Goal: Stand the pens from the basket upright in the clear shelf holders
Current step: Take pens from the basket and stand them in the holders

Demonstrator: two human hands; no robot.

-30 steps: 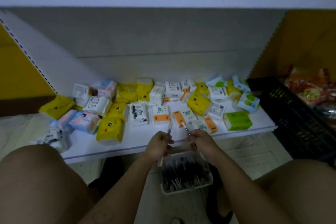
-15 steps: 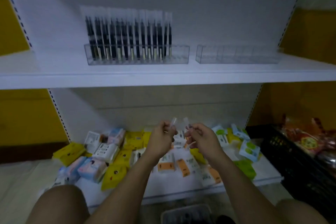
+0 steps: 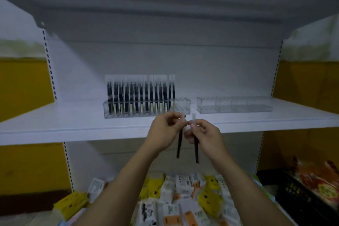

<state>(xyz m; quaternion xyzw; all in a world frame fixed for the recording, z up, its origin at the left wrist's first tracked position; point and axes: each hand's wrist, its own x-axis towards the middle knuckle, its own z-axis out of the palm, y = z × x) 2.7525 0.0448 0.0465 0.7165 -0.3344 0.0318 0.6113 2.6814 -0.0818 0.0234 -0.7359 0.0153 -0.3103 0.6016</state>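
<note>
My left hand (image 3: 166,131) pinches a black pen in a clear sleeve (image 3: 179,145) by its top, so the pen hangs down. My right hand (image 3: 205,134) pinches a second black pen (image 3: 196,149) the same way. Both hands are raised just in front of the white middle shelf (image 3: 73,126). On that shelf the left clear holder (image 3: 182,105) carries a row of several upright sleeved pens (image 3: 141,95), with free slots at its right end. The right clear holder (image 3: 234,104) has no pens. The basket is out of view.
Below, the lower shelf is covered with several tissue packs (image 3: 183,189) in yellow, white and orange. A black crate (image 3: 302,198) with snack bags (image 3: 315,176) stands at the lower right. An upper shelf (image 3: 165,5) overhangs the middle one.
Both hands rose from the basket on the floor to the middle shelf, each carrying a pen. My view tilted upward, so the basket dropped out of sight and the holders came into view.
</note>
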